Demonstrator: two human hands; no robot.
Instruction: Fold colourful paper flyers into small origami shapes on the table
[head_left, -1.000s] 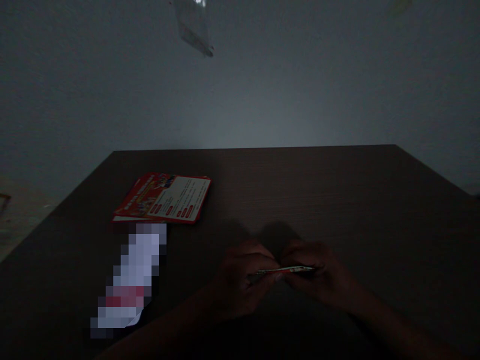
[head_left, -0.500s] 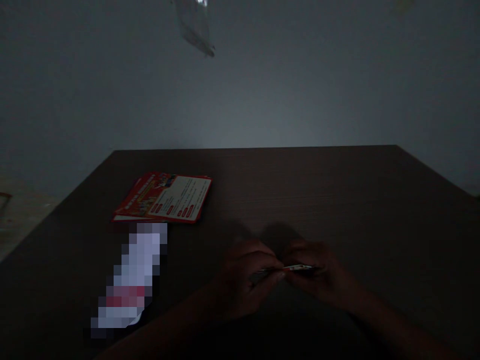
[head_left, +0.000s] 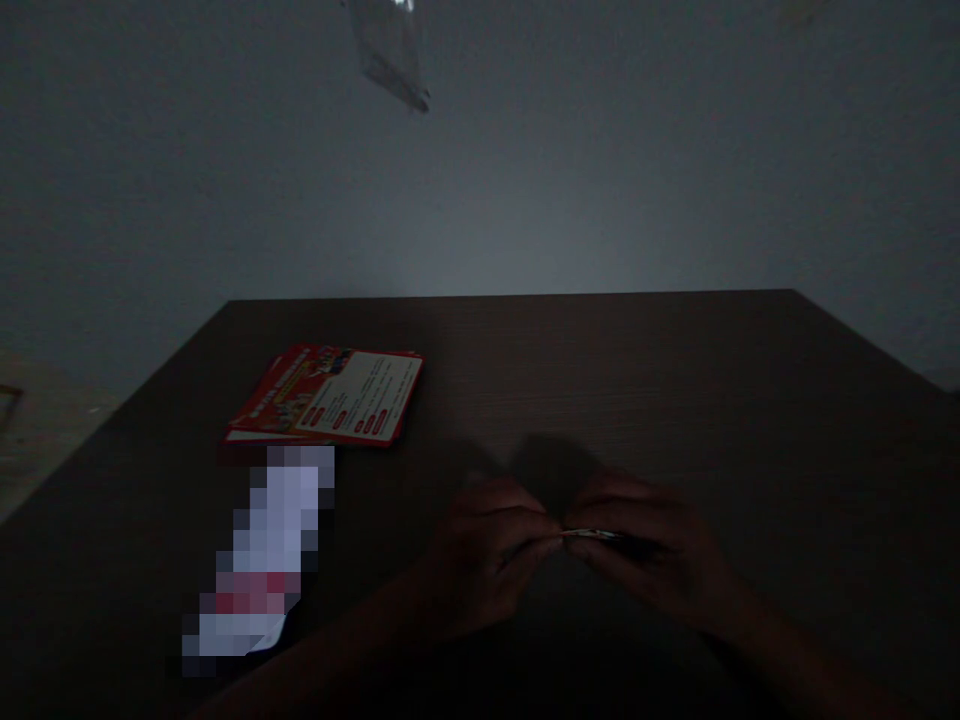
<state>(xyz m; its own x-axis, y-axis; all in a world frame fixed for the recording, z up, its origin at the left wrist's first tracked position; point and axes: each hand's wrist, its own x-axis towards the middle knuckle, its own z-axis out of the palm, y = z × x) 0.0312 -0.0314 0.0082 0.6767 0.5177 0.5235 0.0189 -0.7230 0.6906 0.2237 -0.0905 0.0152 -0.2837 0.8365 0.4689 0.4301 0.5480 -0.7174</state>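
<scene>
Low over the near part of the dark table (head_left: 600, 380), both hands meet on a thin flat piece of paper or card (head_left: 591, 533). It shows almost edge-on, pale with a trace of red. My left hand (head_left: 491, 550) pinches its left end between thumb and fingers. From the other side, my right hand (head_left: 652, 535) has closed its thumb and fingers round it, hiding part of it. The fingertips of the two hands nearly touch. The light is dim, so the piece's face and print cannot be made out.
A stack of red and white printed sheets (head_left: 352, 395) lies at the left of the table. Just in front of it is a bright, pixelated long object (head_left: 274, 540), beside my left forearm. A clear plastic bag (head_left: 390, 60) hangs on the wall behind.
My right hand has shifted slightly and its fingers cover more of the thin piece, so less of it shows. My left hand stays nearly in place.
</scene>
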